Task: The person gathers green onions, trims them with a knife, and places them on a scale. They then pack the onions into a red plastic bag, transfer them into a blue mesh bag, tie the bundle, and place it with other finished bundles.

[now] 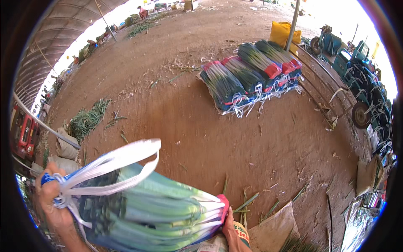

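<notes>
Between my hands lies a mesh bag of green onions [157, 204], held roughly level across the lower left. My left hand [53, 195] grips its gathered blue end, where white plastic ties [116, 167] are knotted and hang in loops. At the other end, my right hand [229, 222] holds the red band around the white stalk ends; most of its fingers are hidden under the bag. Ahead on the dirt floor is a stack of similar bags of green onions [252, 75], with red ends and white ties.
A metal pole [292, 25] and a rusty metal frame [324, 91] stand beside the stack, near a yellow sack [280, 33]. Loose green leaves [89, 119] are heaped at left. A loaded three-wheeler [362, 85] is at right. Brown sacking [274, 223] lies by my right hand.
</notes>
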Available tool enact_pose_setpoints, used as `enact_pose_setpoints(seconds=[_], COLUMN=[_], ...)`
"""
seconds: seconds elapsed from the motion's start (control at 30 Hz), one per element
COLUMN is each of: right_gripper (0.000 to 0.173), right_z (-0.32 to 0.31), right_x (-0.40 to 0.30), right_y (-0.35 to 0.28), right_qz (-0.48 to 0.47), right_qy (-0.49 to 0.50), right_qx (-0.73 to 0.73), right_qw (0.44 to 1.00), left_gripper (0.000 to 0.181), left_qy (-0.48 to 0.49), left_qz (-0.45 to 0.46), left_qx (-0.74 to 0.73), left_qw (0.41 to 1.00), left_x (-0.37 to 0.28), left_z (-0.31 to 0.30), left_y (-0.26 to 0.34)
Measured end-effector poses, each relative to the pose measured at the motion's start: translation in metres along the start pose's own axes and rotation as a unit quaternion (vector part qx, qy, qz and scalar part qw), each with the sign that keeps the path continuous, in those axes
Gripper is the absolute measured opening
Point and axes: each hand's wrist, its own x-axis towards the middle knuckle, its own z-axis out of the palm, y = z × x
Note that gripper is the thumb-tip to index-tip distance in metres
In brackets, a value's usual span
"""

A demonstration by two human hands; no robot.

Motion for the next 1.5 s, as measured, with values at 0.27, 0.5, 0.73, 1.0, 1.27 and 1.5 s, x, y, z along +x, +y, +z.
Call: enact_pose_setpoints(seconds=[0.27, 0.5, 0.73, 1.0, 1.27, 1.5], right_gripper=[0.063, 0.058, 0.062, 0.055, 0.050, 0.051], right_z=[0.042, 0.093, 0.148, 0.176, 0.214, 0.254], right_x=[0.075, 0.142, 0.199, 0.278, 0.336, 0.381], right_y=[-0.095, -0.223, -0.371, -0.502, -0.601, -0.683], right_qz=[-0.079, -0.036, -0.071, -0.143, -0.185, -0.199], right_qy=[0.035, -0.011, 0.034, 0.130, 0.233, 0.260], right_qx=[-0.003, 0.062, 0.033, -0.044, -0.046, -0.031], right_qw=[0.996, 0.997, 0.996, 0.980, 0.954, 0.944], left_gripper=[0.025, 0.026, 0.019, 0.017, 0.033, 0.032], left_qy=[-0.016, -0.066, -0.032, -0.060, -0.147, -0.215], left_qz=[0.009, 0.003, -0.029, -0.079, -0.062, -0.031], left_qx=[0.061, 0.235, 0.219, 0.245, 0.363, 0.410], left_qw=[0.998, 0.970, 0.975, 0.964, 0.918, 0.886], left_x=[0.160, 0.279, 0.420, 0.578, 0.743, 0.860], left_z=[0.097, 0.200, 0.283, 0.380, 0.528, 0.654], left_y=[-0.047, -0.086, -0.146, -0.278, -0.392, -0.453])
